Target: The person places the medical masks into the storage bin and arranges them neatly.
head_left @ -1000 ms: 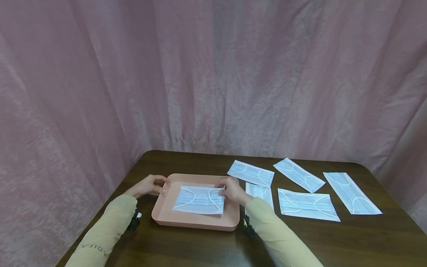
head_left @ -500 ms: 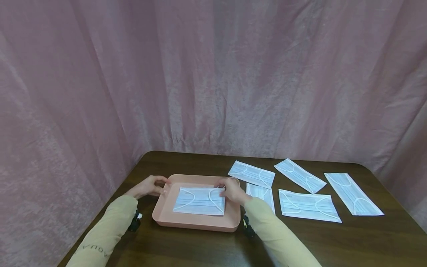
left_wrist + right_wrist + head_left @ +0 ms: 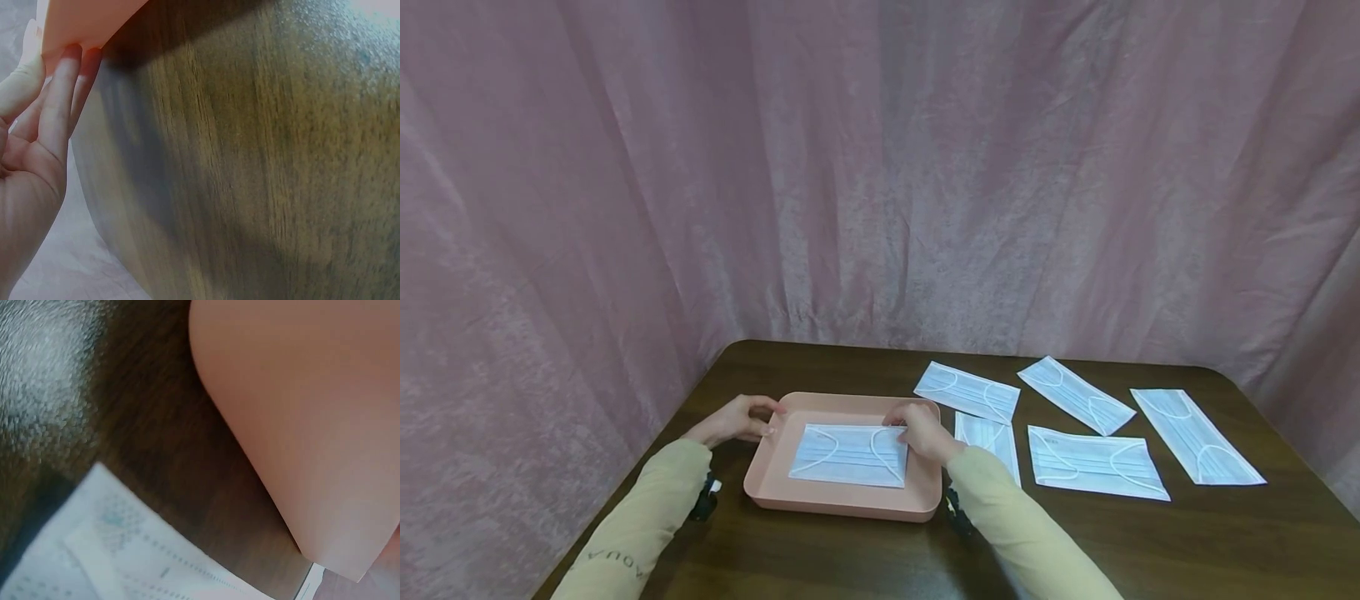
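Note:
A pleated light-blue face mask (image 3: 850, 457) with white ear loops lies inside the shallow pink tray (image 3: 842, 498). My right hand (image 3: 921, 429) reaches over the tray's right side and pinches the mask at its upper right corner; the hand hides that corner. My left hand (image 3: 739, 418) holds the tray's left rim. In the left wrist view, that hand's thumb and fingers (image 3: 59, 100) lie on either side of the tray's pink wall (image 3: 78, 25). The right wrist view has the tray's outer wall (image 3: 300, 425) but no fingers.
To the right of the tray, several more face masks lie spread on the dark wooden table (image 3: 820, 558). One upright mask (image 3: 988, 442) is close to the tray, partly under a slanted mask (image 3: 966, 390). A pink curtain (image 3: 880, 167) hangs behind the table.
The mask in the tray has shifted slightly toward me, and my right hand has moved with it. My left hand stays at the tray's rim.

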